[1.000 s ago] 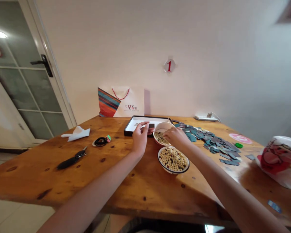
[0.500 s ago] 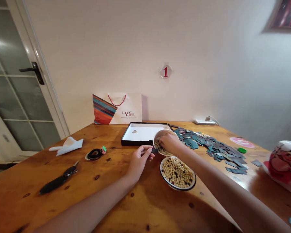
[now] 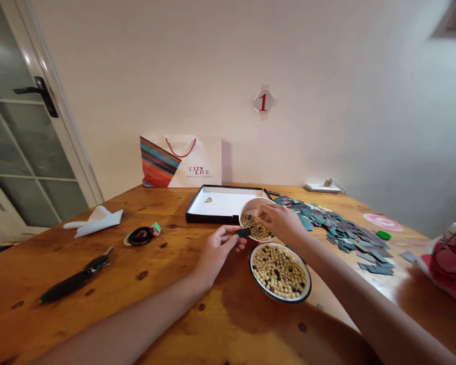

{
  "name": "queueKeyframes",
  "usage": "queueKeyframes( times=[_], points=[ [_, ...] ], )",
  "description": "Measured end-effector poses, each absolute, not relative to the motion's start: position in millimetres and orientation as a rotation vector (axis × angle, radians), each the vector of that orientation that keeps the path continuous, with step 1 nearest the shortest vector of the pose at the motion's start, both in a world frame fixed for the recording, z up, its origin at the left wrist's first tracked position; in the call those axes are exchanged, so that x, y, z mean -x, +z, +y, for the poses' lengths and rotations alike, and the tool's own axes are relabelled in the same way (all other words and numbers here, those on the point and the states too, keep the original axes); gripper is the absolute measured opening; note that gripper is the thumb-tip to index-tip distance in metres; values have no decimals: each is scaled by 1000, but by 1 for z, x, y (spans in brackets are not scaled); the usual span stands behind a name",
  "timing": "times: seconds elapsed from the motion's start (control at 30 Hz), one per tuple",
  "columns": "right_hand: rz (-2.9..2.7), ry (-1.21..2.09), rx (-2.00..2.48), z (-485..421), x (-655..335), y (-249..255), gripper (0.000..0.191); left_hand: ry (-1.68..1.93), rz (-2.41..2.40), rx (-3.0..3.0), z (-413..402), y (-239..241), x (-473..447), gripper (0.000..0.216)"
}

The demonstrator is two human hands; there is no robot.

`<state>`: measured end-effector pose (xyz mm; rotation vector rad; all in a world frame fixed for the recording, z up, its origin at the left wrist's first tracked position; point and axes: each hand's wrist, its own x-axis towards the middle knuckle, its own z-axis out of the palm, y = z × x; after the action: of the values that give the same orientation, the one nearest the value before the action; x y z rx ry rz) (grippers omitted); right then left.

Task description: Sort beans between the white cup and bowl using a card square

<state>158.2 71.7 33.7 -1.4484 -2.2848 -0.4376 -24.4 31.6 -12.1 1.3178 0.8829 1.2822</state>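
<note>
Between the thumb and fingers of my left hand is a small flat dark piece, held beside the near edge of a white bowl. That bowl has dried beans in it, mostly yellow with dark ones among them. My right hand is over the bowl's right side, fingers pinched together; whatever is between them is too small to make out. Closer to me stands a second bowl with a dark rim, filled with yellow, black and a few red beans.
Behind the bowls lies a shallow black-edged box. Flat dark pieces are heaped at the right, near a green cap. Keys, a black coil and white tissue lie left. A paper bag stands at the wall.
My right hand has lifted slightly out of the beans in the far bowl, its fingers pinched. My left hand still holds the dark piece. The camera view has shifted a little.
</note>
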Motion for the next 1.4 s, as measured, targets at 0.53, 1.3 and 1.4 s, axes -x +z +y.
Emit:
queueKeyframes(
  times=[0.53,1.3,1.4],
  points=[
    [-1908,-343,977,49,-172,33,15,1243,853,-1384,26,-11,19,26],
    [-1975,57,956,-2,-164,22,8,1222,854,-1652,17,-12,14,26],
    [-2015,-65,899,0,-163,20,8,1271,871,-1601,19,-11,12,21]
  ],
)
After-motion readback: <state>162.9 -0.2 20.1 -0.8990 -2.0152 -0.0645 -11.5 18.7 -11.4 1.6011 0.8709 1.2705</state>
